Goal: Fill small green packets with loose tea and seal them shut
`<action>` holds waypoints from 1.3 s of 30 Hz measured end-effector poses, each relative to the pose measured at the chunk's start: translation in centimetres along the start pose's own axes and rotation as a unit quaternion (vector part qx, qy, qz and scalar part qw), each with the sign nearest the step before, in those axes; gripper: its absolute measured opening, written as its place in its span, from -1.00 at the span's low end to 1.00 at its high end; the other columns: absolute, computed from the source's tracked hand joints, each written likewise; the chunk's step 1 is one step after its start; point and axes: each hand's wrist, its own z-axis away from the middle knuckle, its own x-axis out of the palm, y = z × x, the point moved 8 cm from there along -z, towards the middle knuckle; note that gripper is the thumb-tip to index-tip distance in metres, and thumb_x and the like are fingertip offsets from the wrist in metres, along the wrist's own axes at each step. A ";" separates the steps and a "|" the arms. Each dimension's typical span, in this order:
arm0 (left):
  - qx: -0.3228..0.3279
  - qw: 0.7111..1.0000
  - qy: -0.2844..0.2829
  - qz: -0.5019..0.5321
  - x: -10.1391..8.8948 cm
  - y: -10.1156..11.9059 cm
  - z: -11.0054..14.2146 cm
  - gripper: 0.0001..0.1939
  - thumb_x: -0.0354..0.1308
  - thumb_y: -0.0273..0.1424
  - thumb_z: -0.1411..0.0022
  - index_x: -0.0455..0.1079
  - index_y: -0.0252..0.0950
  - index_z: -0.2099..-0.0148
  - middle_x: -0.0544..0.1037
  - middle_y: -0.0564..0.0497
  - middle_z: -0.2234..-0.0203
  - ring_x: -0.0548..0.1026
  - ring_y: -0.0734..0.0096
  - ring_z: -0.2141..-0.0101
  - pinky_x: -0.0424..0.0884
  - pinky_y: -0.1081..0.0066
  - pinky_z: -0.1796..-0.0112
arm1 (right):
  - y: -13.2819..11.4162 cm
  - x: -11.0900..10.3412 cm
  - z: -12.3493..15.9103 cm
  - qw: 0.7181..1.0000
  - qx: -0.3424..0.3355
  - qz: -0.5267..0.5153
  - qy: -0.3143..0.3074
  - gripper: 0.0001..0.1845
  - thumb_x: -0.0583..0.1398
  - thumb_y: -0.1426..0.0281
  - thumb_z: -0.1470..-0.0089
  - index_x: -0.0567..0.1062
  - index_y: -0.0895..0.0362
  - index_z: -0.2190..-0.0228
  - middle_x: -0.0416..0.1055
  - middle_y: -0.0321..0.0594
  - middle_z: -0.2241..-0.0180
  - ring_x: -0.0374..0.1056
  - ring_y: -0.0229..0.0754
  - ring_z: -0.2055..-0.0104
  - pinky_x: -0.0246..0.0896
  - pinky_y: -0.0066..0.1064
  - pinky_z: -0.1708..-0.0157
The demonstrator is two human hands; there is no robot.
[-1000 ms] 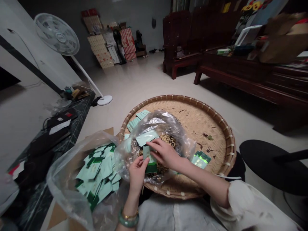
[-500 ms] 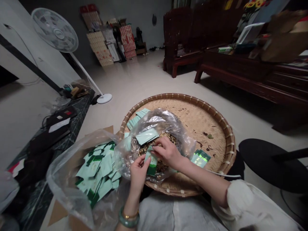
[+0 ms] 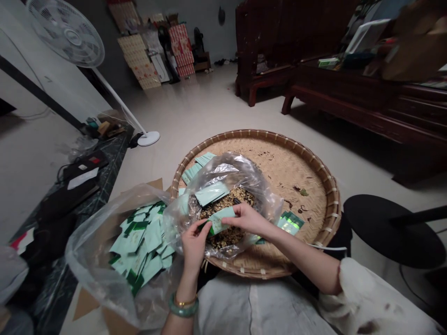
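Between my two hands a light green sachet (image 3: 220,220) with a darker green end is held above an open clear plastic bag (image 3: 240,167). My left hand (image 3: 196,237) pinches its dark green end, and my right hand (image 3: 246,218) pinches the pale end. Inside the bag lies a loose dry mix (image 3: 237,194) of tan and dark bits, with a stack of pale green sachets (image 3: 212,193) on top at the left. The bag rests on a round woven bamboo tray (image 3: 289,158). More sachets (image 3: 291,222) lie on the tray, right of the bag.
Left of the tray, a large plastic bag (image 3: 87,251) holds many green sachets (image 3: 143,242). A white fan (image 3: 149,138) stands on the floor at the far left. Dark wooden furniture (image 3: 349,102) is at the back right, and a round black base (image 3: 391,228) stands beside the tray.
The sachet has turned from steeply upright to nearly sideways between my hands. My right hand has shifted to its right end and my left hand to its left end. The view has tilted slightly.
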 end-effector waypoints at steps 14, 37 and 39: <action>0.313 0.921 0.009 -0.232 0.7 5.4 1.9 -0.41 0.22 -0.21 -0.11 0.29 -0.34 -0.15 0.39 -0.25 -0.10 0.29 0.01 -0.09 0.20 0.04 -0.09 | 1.2 0.0 0.3 0.998 0.019 -0.041 -0.041 -0.43 0.09 -0.05 -0.07 0.54 0.19 0.24 0.51 -0.16 0.24 0.34 -0.09 0.12 0.08 -0.11 -0.07; 0.236 0.930 -0.170 -0.225 3.0 3.4 0.8 -0.71 0.23 -0.44 0.01 0.42 -0.28 0.15 0.51 -0.06 0.27 0.45 0.31 0.30 0.39 0.42 0.37 | -4.0 0.7 1.1 0.988 -0.100 0.113 -0.021 -0.65 -0.03 0.26 -0.24 0.48 0.18 0.28 0.49 -0.17 0.25 0.38 -0.16 0.17 0.24 -0.31 0.13; 0.172 0.957 -0.149 -0.178 2.2 2.4 0.1 -0.68 0.27 -0.39 0.04 0.42 -0.29 0.17 0.50 -0.03 0.33 0.43 0.41 0.41 0.36 0.47 0.44 | -4.5 -1.1 1.9 0.980 -0.124 0.125 0.089 -0.67 -0.04 0.28 -0.25 0.45 0.16 0.20 0.48 -0.15 0.20 0.38 -0.16 0.13 0.23 -0.32 0.12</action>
